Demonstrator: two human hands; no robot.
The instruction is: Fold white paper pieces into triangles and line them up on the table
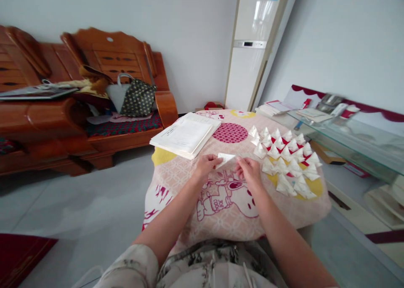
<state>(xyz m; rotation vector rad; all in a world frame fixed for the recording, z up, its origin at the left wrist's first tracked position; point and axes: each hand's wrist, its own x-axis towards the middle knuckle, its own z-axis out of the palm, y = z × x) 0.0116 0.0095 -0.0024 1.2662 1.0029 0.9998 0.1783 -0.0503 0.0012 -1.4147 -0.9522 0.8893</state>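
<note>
Over the near half of the cloth-covered table, we hold a folded paper [226, 158] between our two hands. Our left hand [205, 166] pinches its left end between thumb and fingers; our right hand [248, 169] has its fingertips at the pointed right end, though we cannot tell whether they are closed on it. We judge the paper very light, crisp along its folds but easily bent or torn, so a gentle pinch on the layered edges should suit it best. Under it spreads a soft pink tablecloth [186, 204] printed with cartoon figures. To our right, folded pieces [286, 153] stand in close rows; to the left lies a stack of paper [181, 134]. Beyond, we see a glass shelf [372, 149] at right, a carved wooden bench [120, 48] at left, and a tall white cabinet unit [243, 73] by the pale wall [195, 35].
</note>
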